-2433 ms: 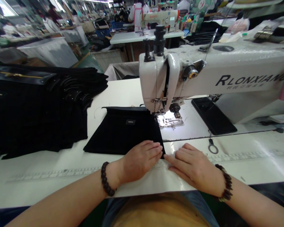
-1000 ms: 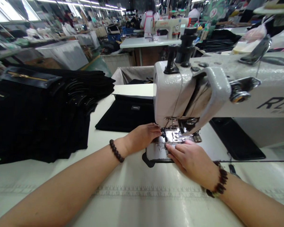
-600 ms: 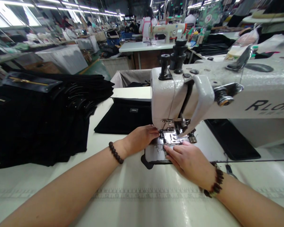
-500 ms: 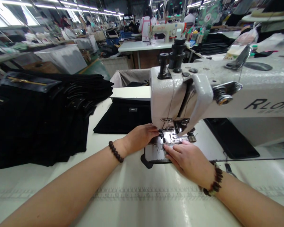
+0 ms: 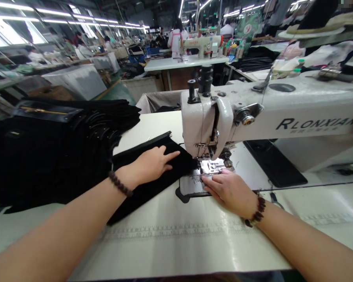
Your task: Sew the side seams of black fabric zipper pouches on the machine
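Note:
My left hand [image 5: 151, 164] lies on a black fabric panel [image 5: 135, 201], its fingers spread and the index finger pointing toward the needle area. One corner of the panel reaches the presser foot of the white sewing machine [image 5: 253, 113]. Beside the shiny metal plate [image 5: 213, 166] under the machine head rests my right hand [image 5: 228, 192], fingers stretched out and fingertips on the machine bed. No held thing shows in it. The panel's small label, seen earlier, is hidden now.
A tall stack of black fabric pieces [image 5: 55, 156] with a zipper strip on top sits at the left. Ruler markings run along the table [image 5: 176, 250]. Behind stand a fabric-lined bin [image 5: 161, 100] and another sewing machine [image 5: 201, 45]. A person [image 5: 176, 39] is farther back.
My left hand has moved left, away from the needle, onto the black panel. The panel has turned and come nearer to me. My right hand stays beside the plate. The whole view has shifted slightly.

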Demonstrator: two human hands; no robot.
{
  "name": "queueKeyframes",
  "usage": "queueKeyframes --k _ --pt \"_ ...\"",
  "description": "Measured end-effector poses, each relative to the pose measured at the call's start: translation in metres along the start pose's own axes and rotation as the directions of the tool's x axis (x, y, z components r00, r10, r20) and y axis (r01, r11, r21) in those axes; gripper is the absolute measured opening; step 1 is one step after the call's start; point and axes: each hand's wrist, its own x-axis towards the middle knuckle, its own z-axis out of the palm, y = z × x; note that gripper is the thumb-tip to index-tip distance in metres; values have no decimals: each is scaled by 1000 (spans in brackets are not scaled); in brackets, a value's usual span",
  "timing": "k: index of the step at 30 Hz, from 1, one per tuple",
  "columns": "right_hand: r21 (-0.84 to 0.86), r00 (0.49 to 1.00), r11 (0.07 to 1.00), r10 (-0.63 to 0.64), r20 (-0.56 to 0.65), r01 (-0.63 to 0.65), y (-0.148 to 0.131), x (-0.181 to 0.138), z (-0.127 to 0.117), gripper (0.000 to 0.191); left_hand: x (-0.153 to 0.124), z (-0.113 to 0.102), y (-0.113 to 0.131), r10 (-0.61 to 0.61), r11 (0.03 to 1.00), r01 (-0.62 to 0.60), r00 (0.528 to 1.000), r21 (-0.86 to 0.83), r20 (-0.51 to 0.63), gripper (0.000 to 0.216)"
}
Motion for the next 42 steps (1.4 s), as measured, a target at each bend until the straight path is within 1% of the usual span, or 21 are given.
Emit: queueKeyframes --k 2,4,7,11,16,20,23,25,26,27,28,30,32,33,34,35,37,39,40,41,42 --pt "6 1000 1000 -8 -7 8 0 -1 0 25 -24 -4 17 -19 999 16 997 45 76 47" --pt "12 1000 1000 -22 -14 22 0 -1 0 27 -44 -6 36 22 999 -16 991 -44 131 50" --pt "20 998 998 -56 -7 56 0 -2 -1 29 -60 -2 62 37 992 -23 992 -124 117 48" --pt "24 998 998 -65 24 65 0 -5 -4 28 -63 10 92 3 995 -4 1000 -102 -9 44" --pt "40 998 999 -35 59 33 0 -8 -6 28 -62 22 123 -89 990 91 996 -111 19 48" --pt "63 996 998 -5 91 0 1 -4 -5 28 -59 24 131 -126 987 125 992 -99 3 47" --pt "84 993 995 48 107 -57 -3 -4 -13 29 -60 16 130 -132 982 134 991 -132 25 46" --pt "88 987 988 117 107 -126 -11 -14 -28 24 -68 7 132 -97 981 99 995 -165 18 49" --pt "113 981 979 154 118 -167 -18 -23 -37 19 -75 4 134 -53 981 53 999 -185 2 55" --pt "142 974 969 185 135 -203 -27 -36 -46 16 -84 1 138 19 978 -24 1000 -205 -25 62" --pt "209 967 953 185 175 -220 -36 -51 -53 21 -93 -1 141 108 968 -118 992 -224 -58 70" --pt "554 920 771 104 377 -314 -58 -84 -62 25 -112 1 147 275 924 -293 955 -244 -107 71" --pt "649 877 633 106 468 -423 -80 -113 -57 21 -128 8 151 337 896 -367 928 -250 -157 50" --pt "661 858 571 172 484 -487 -90 -123 -50 19 -135 11 151 324 892 -368 926 -265 -193 41" --pt "679 836 495 245 490 -543 -99 -130 -41 19 -140 14 151 282 889 -345 930 -300 -235 37" --pt "719 816 387 303 492 -578 -106 -133 -31 21 -145 16 150 217 880 -315 932 -355 -289 36" --pt "829 817 102 271 508 -550 -117 -131 -12 28 -152 15 148 28 834 -233 923 -501 -384 32" --pt "856 816 -193 263 515 -479 -124 -124 0 35 -155 9 148 -173 771 -148 887 -620 -427 27" --pt "848 813 -293 269 516 -442 -127 -120 3 36 -156 5 149 -239 748 -128 864 -652 -444 25" --pt "837 806 -353 280 521 -419 -128 -117 5 36 -156 2 150 -274 737 -122 845 -665 -459 23" --pt "829 801 -381 285 527 -410 -130 -115 4 37 -155 -2 153 -282 739 -123 837 -663 -469 23"
